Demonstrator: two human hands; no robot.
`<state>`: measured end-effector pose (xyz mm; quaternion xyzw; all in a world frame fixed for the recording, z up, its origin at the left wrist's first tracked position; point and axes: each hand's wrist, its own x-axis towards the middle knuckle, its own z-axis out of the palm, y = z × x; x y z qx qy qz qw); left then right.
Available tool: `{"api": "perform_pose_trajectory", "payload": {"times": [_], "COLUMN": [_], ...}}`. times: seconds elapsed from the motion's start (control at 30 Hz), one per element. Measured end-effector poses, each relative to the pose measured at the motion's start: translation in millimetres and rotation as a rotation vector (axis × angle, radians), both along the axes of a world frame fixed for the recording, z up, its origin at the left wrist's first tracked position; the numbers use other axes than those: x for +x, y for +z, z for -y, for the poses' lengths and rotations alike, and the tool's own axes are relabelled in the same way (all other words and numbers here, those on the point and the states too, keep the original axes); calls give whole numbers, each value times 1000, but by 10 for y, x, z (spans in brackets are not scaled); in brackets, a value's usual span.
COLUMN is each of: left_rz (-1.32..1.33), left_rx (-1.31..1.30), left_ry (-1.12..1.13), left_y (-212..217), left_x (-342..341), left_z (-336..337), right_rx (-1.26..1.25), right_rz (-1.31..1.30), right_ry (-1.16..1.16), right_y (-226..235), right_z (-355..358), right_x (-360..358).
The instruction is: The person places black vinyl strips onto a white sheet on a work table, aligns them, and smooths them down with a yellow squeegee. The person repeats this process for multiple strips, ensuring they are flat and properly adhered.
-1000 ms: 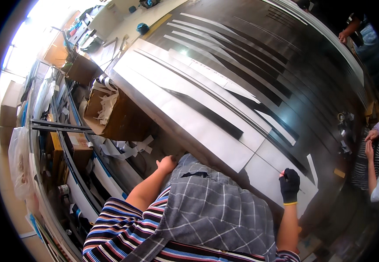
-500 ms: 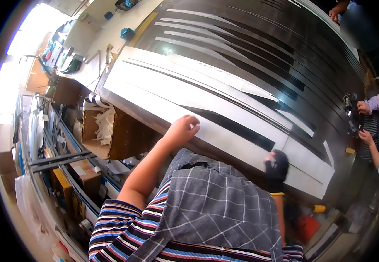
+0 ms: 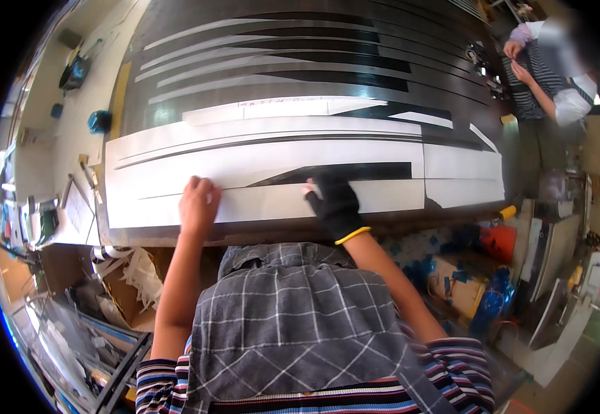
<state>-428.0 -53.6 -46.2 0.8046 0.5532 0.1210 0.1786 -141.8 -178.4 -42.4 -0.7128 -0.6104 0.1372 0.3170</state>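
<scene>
My left hand (image 3: pixel 200 201), bare, rests with curled fingers on a long white sheet (image 3: pixel 158 212) near the table's front edge. Anything under its fingertips is hidden. My right hand (image 3: pixel 334 205) wears a black glove with a yellow cuff and bare fingertips. Its thumb and finger come close together at a tapered black strip (image 3: pixel 376 172) lying among the white sheets; whether they pinch it is hidden. Thin dark lines (image 3: pixel 272 140) run lengthwise just beyond both hands.
Several pale and black tapered strips (image 3: pixel 258 52) lie across the dark table (image 3: pixel 452 83). A co-worker in a striped apron (image 3: pixel 545 76) stands at the far right. A carton with white scraps (image 3: pixel 138 279) is below left. A yellow object (image 3: pixel 507 212) sits at the right table edge.
My view has turned to the right, so the table now lies level across it. My right hand has come leftward, closer to my left hand, which stays over the white sheet.
</scene>
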Motion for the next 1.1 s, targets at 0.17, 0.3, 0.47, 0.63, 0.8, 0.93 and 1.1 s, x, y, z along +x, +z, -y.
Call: {"api": "perform_pose_trajectory", "payload": {"times": [0.17,0.3,0.47,0.63,0.8,0.93,1.1], "left_rz": [-91,-235,-147,68,6,-69,-58], "left_rx": [62,141,359,284,263,237,238], "left_ry": [39,179,325,-85,-76,-91,-94], "left_y": [-409,-82,-257,-320,-149,-172,-142], "left_x": [-1032,-1340,-1454,-728,-562,-553,-517], "left_z": [-333,-458,-297,315,370,373,367], "right_rx": [-191,-213,-84,18,58,11,13], "right_rz": [130,341,296,263,354,348,352], "right_ry": [-297,-515,-580,-139,-205,-213,-225], "right_y": [-1,69,87,123,54,-21,-29], "right_z": [432,770,730,538,427,431,410], "right_x": [986,1715,1452,351,44,46,43]}}
